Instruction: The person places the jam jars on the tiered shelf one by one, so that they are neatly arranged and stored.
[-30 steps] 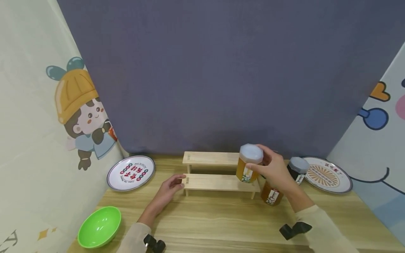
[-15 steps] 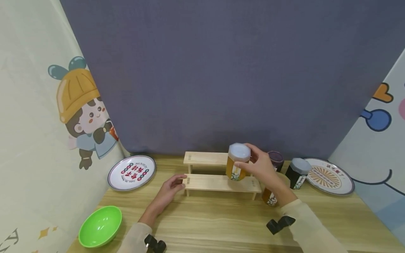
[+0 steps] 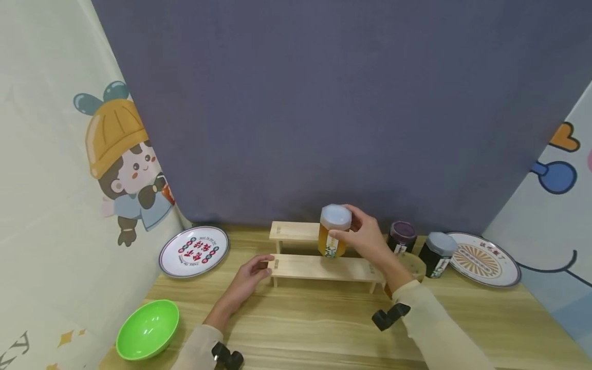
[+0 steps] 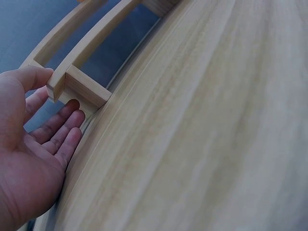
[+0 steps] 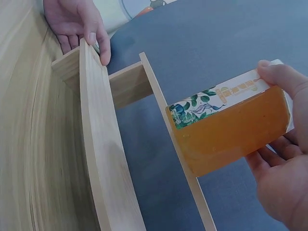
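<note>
As the right hand (image 3: pixel 366 238) grips, fingers (image 5: pixel 260 165) flank the jar (image 5: pixel 226 137).

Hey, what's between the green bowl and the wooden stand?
In the head view, the left hand lies between the green bowl and the wooden stand, touching the stand's left end; bare tabletop shows between hand and bowl.

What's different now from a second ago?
The right hand, gripping the amber jar, carried it leftward over the wooden rack, toward its middle. The purple-lidded jar came into clear view. Nothing was let go. The left hand stayed at the rack's left end; the green bowl and plates stayed put.
</note>
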`<state>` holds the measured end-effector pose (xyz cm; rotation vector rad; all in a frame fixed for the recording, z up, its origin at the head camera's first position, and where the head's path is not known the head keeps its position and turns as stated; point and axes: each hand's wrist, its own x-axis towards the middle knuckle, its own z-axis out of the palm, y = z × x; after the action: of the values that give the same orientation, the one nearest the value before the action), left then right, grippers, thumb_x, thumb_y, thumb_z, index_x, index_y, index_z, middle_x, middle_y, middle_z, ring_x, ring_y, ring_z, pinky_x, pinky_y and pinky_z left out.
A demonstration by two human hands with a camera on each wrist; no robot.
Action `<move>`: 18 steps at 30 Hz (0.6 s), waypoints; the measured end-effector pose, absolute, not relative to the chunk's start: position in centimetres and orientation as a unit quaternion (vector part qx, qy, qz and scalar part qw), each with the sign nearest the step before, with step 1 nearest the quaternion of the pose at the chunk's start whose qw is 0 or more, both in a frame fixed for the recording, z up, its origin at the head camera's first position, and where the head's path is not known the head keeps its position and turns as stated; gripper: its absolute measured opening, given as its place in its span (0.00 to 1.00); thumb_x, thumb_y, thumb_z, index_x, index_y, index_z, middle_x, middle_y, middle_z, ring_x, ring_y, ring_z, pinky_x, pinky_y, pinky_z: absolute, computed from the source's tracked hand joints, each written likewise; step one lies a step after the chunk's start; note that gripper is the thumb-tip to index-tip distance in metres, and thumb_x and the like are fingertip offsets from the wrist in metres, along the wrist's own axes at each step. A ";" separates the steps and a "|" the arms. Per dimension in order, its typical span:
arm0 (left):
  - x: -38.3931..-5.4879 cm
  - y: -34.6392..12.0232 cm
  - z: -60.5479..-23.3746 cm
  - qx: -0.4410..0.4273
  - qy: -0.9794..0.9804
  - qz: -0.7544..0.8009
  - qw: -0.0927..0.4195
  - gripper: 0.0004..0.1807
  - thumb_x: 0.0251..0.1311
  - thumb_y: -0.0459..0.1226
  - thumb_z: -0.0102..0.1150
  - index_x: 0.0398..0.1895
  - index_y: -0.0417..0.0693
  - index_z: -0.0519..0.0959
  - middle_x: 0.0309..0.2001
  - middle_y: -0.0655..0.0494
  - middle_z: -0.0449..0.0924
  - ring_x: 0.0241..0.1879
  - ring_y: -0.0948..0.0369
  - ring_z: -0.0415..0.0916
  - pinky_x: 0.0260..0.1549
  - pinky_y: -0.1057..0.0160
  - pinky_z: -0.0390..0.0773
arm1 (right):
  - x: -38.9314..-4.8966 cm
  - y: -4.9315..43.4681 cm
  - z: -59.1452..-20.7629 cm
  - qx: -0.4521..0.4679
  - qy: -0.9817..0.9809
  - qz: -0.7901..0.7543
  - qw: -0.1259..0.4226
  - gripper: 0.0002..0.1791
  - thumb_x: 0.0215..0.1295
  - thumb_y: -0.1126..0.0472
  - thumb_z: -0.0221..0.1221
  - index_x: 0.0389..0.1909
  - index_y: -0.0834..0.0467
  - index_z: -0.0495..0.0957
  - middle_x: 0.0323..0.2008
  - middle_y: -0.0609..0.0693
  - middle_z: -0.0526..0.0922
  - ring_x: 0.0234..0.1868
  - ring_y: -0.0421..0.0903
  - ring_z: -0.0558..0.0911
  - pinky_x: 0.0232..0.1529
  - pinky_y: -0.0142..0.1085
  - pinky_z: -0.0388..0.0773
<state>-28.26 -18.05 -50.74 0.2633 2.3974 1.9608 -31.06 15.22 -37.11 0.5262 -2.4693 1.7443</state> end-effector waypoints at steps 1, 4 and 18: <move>-28.3 -18.1 -50.7 0.084 0.771 0.631 0.017 0.20 0.72 0.37 0.60 0.66 0.51 0.77 0.63 0.48 0.79 0.57 0.60 0.76 0.56 0.69 0.76 | -31.1 15.0 -37.1 0.175 -0.801 0.571 0.035 0.42 0.60 0.49 0.75 0.73 0.49 0.68 0.65 0.56 0.78 0.68 0.55 0.77 0.70 0.55 0.73; -28.3 -18.1 -50.7 0.081 0.773 0.629 0.017 0.20 0.72 0.37 0.60 0.66 0.52 0.77 0.63 0.48 0.79 0.57 0.60 0.76 0.56 0.68 0.76 | -31.4 14.6 -37.1 0.176 -0.798 0.575 0.030 0.42 0.59 0.49 0.75 0.73 0.49 0.68 0.65 0.55 0.78 0.68 0.55 0.77 0.68 0.54 0.75; -28.4 -18.1 -50.8 0.077 0.775 0.627 0.014 0.19 0.73 0.37 0.60 0.65 0.53 0.78 0.63 0.49 0.79 0.57 0.60 0.76 0.56 0.68 0.76 | -32.9 12.7 -36.1 0.186 -0.790 0.584 0.020 0.42 0.59 0.52 0.75 0.73 0.49 0.68 0.64 0.56 0.79 0.65 0.56 0.79 0.65 0.52 0.78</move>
<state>-28.38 -18.05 -50.83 0.2407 2.4144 1.9525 -32.89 12.66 -36.11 0.5782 -2.4500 1.8127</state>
